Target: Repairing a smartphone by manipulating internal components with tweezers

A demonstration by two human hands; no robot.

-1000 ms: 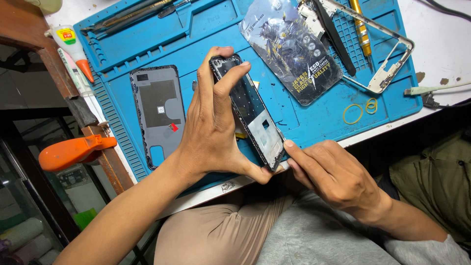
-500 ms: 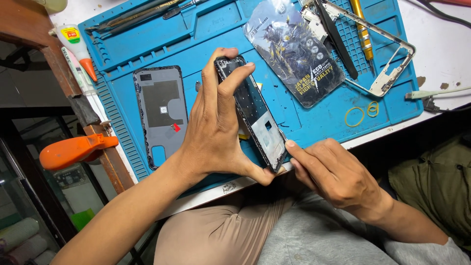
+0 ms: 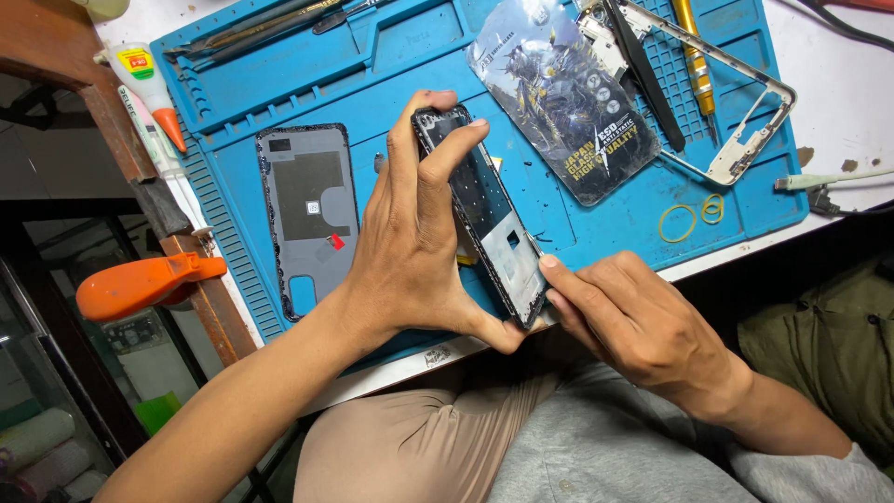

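Gripping the opened phone (image 3: pixel 484 219) edge-up above the blue mat (image 3: pixel 615 224), left hand (image 3: pixel 410 251) and right hand (image 3: pixel 633 321) fingers risk cracking it if the pinching pressure turns uneven.

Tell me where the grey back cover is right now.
In the head view the grey back cover lies flat on the blue mat, on its left part, just left of the left hand holding the phone.
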